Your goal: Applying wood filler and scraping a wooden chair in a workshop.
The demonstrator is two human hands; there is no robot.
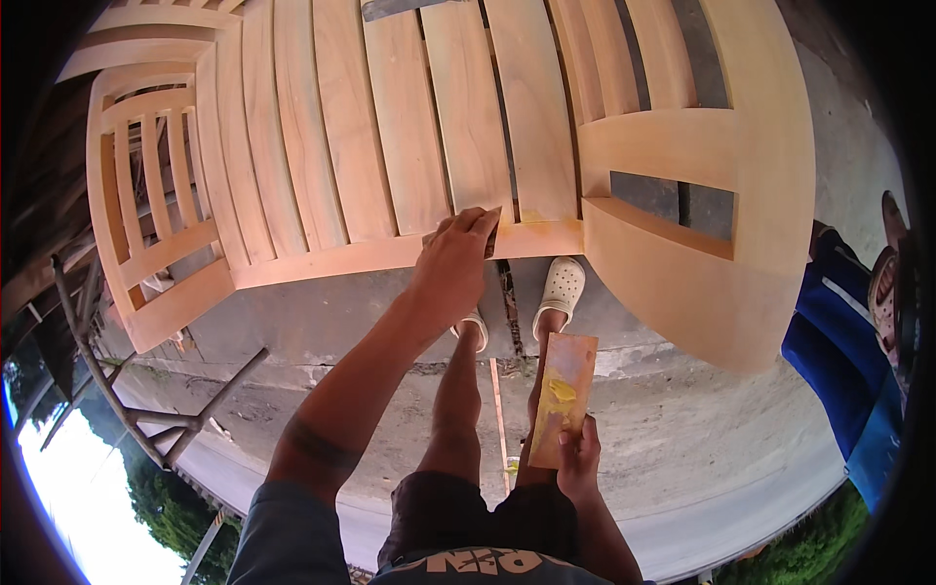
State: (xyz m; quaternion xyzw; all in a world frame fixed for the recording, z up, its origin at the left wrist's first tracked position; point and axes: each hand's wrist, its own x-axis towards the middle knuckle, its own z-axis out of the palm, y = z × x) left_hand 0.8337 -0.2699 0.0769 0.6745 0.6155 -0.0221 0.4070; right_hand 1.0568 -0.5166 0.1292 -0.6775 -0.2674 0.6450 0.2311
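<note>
My left hand is closed at the front rail of a pale wooden slatted bench, pinching a small flat piece whose kind I cannot make out, as the fingers cover most of it. Beside that hand, yellowish smears mark the rail and the slat ends. Lower down, away from the bench, my right hand grips the lower end of a thin rectangular board. A dab of yellow paste sits on the board's stained face.
Slatted side panels rise at the bench's left and right. A grey object lies on the slats at the far edge. Metal bars stand at left. At right is a person in blue clothing. My feet wear pale clogs on the concrete.
</note>
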